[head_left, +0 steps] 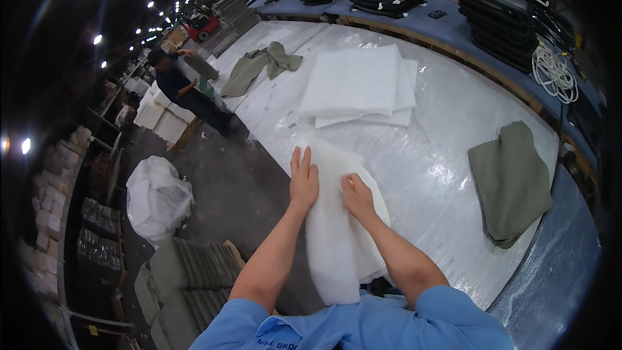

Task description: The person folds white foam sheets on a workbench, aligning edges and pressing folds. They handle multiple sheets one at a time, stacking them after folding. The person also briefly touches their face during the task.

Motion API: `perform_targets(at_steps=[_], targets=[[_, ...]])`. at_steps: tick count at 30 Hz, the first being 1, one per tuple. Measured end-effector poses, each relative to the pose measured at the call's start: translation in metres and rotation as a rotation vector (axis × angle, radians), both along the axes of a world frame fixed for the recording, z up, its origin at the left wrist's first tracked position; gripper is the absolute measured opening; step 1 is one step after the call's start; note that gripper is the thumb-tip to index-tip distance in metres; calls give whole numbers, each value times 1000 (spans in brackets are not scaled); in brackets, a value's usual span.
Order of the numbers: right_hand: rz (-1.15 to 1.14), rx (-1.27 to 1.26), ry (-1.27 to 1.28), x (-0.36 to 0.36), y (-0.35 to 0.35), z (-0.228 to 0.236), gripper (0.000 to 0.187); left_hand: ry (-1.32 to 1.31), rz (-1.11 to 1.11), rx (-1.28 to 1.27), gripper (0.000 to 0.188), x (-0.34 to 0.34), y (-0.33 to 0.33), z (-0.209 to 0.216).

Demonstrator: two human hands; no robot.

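White batting sheet, soft and rumpled, draped over the plastic-covered table's near edge.

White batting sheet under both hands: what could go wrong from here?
1. The batting sheet hangs over the table edge toward the person; it might slide off onto the floor if the left hand and right hand let go.
2. The right hand bunches the sheet, so it could crease or tear.
3. Its far end lies close to the batting stack; a push could disturb the stack.
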State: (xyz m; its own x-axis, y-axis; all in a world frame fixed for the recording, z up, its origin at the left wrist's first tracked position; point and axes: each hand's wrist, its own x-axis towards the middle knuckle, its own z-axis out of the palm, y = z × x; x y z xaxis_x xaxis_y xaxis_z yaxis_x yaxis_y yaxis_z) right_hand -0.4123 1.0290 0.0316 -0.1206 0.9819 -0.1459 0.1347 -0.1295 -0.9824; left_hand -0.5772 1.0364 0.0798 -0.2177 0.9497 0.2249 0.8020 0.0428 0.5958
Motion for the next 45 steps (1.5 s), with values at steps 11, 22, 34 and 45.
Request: perform_targets(at_steps=[11, 22, 34, 45], targets=[[-59, 80, -217, 38, 10, -56, 36, -17, -14, -36, 55, 53, 24, 23], [8, -245, 366, 93, -18, -20, 33, 57, -13, -62, 57, 64, 29, 27], [7, 76, 6, 87, -71, 44, 46, -356, 54, 140, 66, 75, 30, 35], [-5, 153, -106, 73, -73, 6, 42, -218, -245, -47, 79, 111, -136, 28]])
